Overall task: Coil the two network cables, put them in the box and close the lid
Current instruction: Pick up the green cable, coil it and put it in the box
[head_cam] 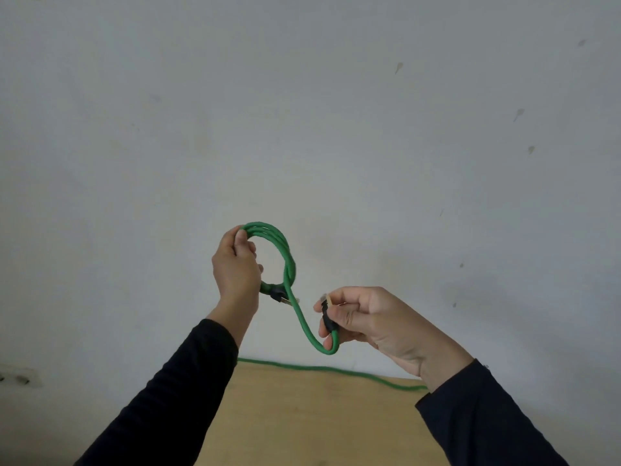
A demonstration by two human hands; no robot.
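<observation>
A pale grey wall fills most of the frame, marked with a few small stains toward the upper right. At the lower left edge a white socket strip sits against it. Across the bottom centre lies the tan wooden worktop, and along its far edge a second green cable runs from the lower middle toward the lower right, passing behind the right sleeve.

Two arms in dark sleeves rise from the bottom corners. The right hand, right of centre, has its fingers curled, pinching the black boot and clear plug of one end of the green network cable; the plug points up and to the left. The left hand, left of centre and higher, grips the coiled part of that cable, its fingers wrapped round the bundled loops with the thumb pressed on top.

The coil stands upright in the air in the middle of the frame, well above the worktop. Its other black-booted plug sticks out just below the left hand. From the coil a single strand drops down to the right, bends in a tight U, and rises into the right hand.
</observation>
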